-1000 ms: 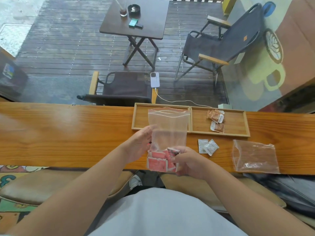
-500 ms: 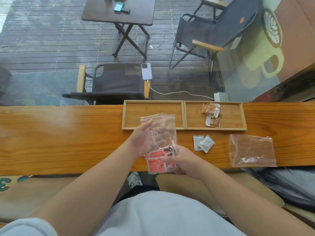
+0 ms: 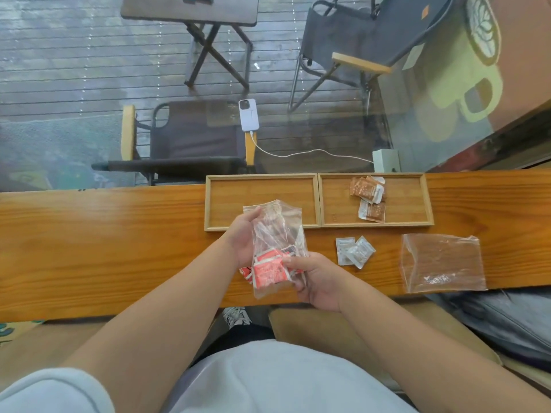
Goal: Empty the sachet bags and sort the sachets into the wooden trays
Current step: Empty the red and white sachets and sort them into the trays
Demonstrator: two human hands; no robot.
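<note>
Both hands hold a clear zip bag [image 3: 277,231] with several red sachets [image 3: 269,269] bunched at its bottom. My left hand [image 3: 243,239] grips the bag's left side near the top. My right hand [image 3: 316,278] pinches its lower right corner. Two wooden trays stand side by side at the counter's far edge: the left tray [image 3: 226,201] has nothing in it, the right tray [image 3: 411,201] holds several brown sachets [image 3: 368,193]. Two white sachets [image 3: 353,251] lie on the counter in front of the right tray.
An emptied clear bag [image 3: 441,262] lies flat at the right of the wooden counter [image 3: 104,239]. Behind the counter is a glass pane, with a phone [image 3: 248,114] on a white cable and a white box [image 3: 385,160] against it. A dark bag [image 3: 507,320] lies at lower right.
The bag of red sachets has come down from upright and now slumps lower between my hands, its top crumpled. My view has tilted down and closer to the counter.
</note>
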